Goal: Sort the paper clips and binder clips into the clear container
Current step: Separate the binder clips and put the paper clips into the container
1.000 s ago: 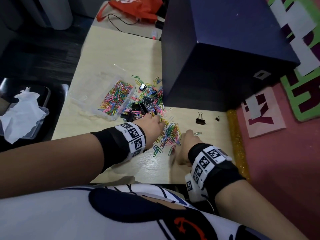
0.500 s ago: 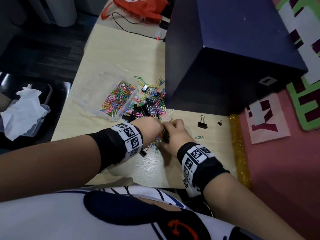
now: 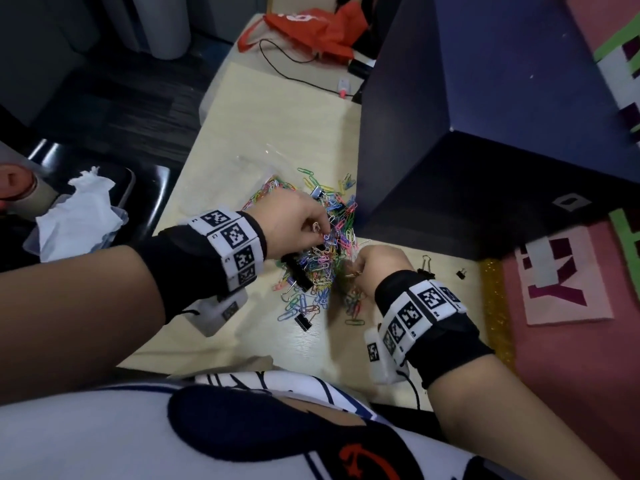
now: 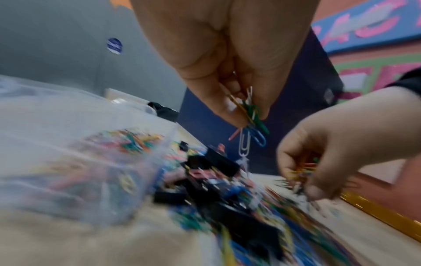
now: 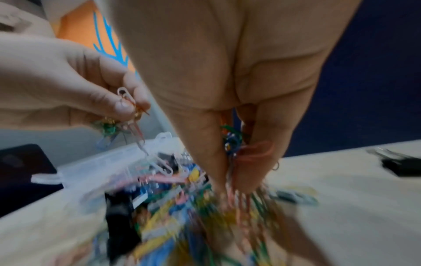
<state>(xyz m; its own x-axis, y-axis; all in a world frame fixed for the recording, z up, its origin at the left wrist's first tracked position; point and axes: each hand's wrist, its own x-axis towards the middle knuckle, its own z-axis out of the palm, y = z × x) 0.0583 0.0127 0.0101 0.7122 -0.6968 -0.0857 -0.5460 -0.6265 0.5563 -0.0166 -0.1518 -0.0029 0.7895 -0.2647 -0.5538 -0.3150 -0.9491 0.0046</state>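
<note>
- We are seeing the left hand [image 3: 294,220] hanging above the middle of the head view, thumb and fingertips pinching a small bunch of coloured paper clips [image 4: 250,118]; a white one is dangling below the rest in the left wrist view.
- The right hand [image 3: 377,268] is sitting just right of centre, fingers curled down and gripping its own tangle of clips [image 5: 232,142], with more strands trailing down to the heap.
- The loose pile of paper clips [image 3: 322,268] is lying on the pale tabletop [image 3: 277,126] between and below both hands, with black binder clips mixed in; one binder clip [image 3: 303,321] is lying at the pile's lower edge.
- The clear container [image 4: 68,144] is standing left of the pile, partly hidden behind the left hand in the head view, and is holding many coloured clips.
- Two more binder clips [image 3: 426,268] are lying apart at the right, near a dark blue box [image 3: 502,133] filling the upper right.
- An orange bag [image 3: 311,29] is lying at the top centre, and a crumpled white tissue [image 3: 79,209] at the left edge.
</note>
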